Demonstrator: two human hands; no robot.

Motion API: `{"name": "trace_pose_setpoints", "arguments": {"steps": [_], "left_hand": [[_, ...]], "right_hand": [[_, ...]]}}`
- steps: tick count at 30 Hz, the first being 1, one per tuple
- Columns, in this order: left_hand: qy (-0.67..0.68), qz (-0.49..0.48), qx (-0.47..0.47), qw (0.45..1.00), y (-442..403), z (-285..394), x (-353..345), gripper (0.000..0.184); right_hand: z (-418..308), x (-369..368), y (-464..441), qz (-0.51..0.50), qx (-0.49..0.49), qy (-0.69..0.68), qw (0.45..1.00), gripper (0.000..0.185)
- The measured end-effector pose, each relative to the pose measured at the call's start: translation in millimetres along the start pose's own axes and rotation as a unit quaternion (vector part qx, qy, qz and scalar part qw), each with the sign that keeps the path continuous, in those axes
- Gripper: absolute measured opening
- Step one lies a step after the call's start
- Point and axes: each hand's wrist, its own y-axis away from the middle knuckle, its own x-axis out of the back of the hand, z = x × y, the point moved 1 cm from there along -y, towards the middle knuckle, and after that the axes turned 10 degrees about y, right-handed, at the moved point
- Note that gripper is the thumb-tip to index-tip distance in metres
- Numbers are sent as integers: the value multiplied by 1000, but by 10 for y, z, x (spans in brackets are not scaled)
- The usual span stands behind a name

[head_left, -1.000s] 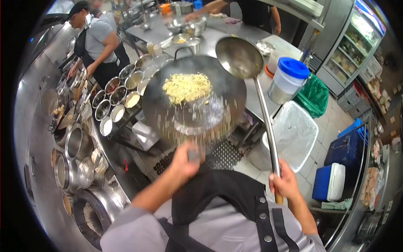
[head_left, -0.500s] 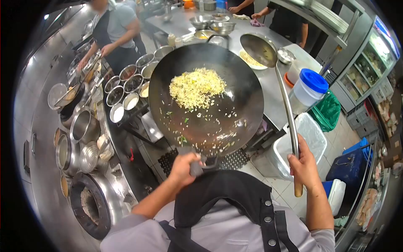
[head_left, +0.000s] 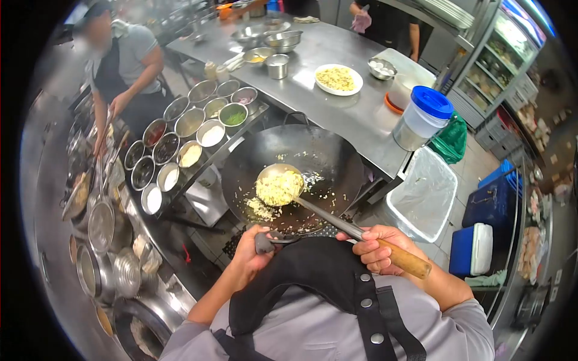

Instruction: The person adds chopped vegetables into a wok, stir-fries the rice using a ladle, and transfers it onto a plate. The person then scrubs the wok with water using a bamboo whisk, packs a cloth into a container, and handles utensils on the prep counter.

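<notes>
Kitchen floor [head_left: 474, 174] of pale tiles underlay a steel table [head_left: 367, 123] and, near its edge, a wok [head_left: 328, 150], judged heavy and rigid, best held by the grey grip [head_left: 264, 243] that the left hand [head_left: 245, 256] clasped. Within the wok rested a stiff ladle [head_left: 328, 218], likely top-heavy when full, which the right hand [head_left: 374, 248] grasped beside its wooden handle [head_left: 406, 259], the surest hold; its bowl cradled soft, loose grains [head_left: 280, 188], apt to spill.

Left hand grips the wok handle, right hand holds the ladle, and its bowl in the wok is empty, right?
Not empty: the head view shows the ladle heaped with yellowish, rice-like food. The left hand does grip the wok handle, the right hand the ladle.
</notes>
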Motion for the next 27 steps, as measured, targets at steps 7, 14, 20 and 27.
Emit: {"name": "trace_pose_setpoints", "arguments": {"steps": [7,14,20,27], "left_hand": [[-72,-16,-43,996,-189,398,-127,19],[-51,-44,-45,997,-480,622,-387,17],[-77,-14,-98,992,-558,578,-705,13],[-27,25,-167,985,-787,557,-996,11]], "right_hand": [[-551,-255,-159,-77,163,49,982,43],[-2188,-448,-239,149,322,301,885,22],[-3399,416,-616,353,368,512,691,14],[-3912,1550,-852,376,348,559,651,23]]}}
